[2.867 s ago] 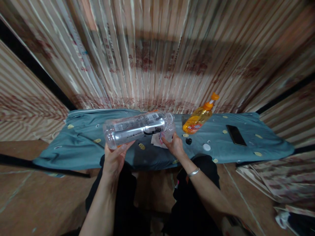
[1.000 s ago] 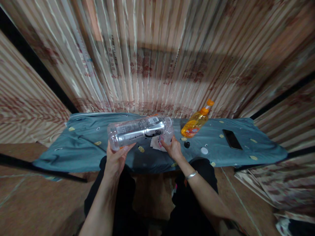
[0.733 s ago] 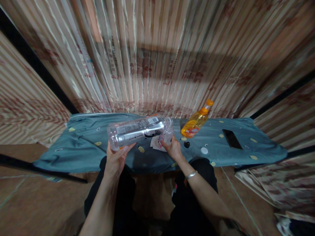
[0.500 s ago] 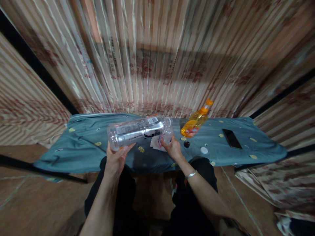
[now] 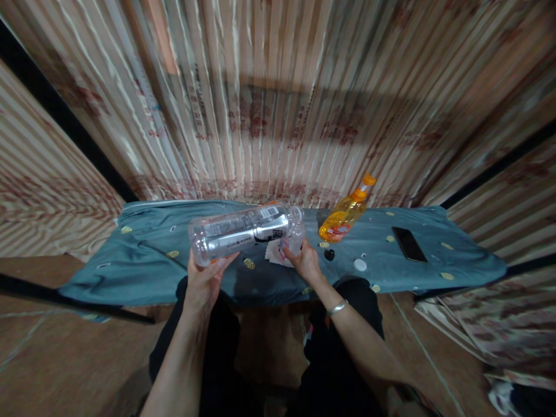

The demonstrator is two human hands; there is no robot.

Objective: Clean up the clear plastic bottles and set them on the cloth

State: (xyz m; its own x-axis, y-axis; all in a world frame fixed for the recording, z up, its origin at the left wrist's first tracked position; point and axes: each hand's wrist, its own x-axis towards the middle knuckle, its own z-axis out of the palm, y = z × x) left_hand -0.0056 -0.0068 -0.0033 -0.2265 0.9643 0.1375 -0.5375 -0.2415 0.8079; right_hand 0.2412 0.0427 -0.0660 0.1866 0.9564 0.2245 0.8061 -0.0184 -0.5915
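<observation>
My left hand (image 5: pixel 204 285) is closed around the base end of a large clear plastic bottle (image 5: pixel 237 230) with a silver label. The bottle lies nearly level above the cloth, its neck pointing right. My right hand (image 5: pixel 307 262) grips a small clear bottle (image 5: pixel 297 234) with pink on it, which stands under the large bottle's mouth. The two mouths meet or nearly meet; I cannot tell which. A white paper (image 5: pixel 274 253) lies beneath the small bottle. Whether liquid flows is too small to see.
On the teal cloth (image 5: pixel 147 255), right of my right hand, are a black cap (image 5: pixel 329 255) and a white round lid (image 5: pixel 359 264). An orange dish soap bottle (image 5: pixel 345 215) stands behind them. A phone (image 5: pixel 409 244) lies farther right. A striped curtain (image 5: pixel 278 116) hangs behind.
</observation>
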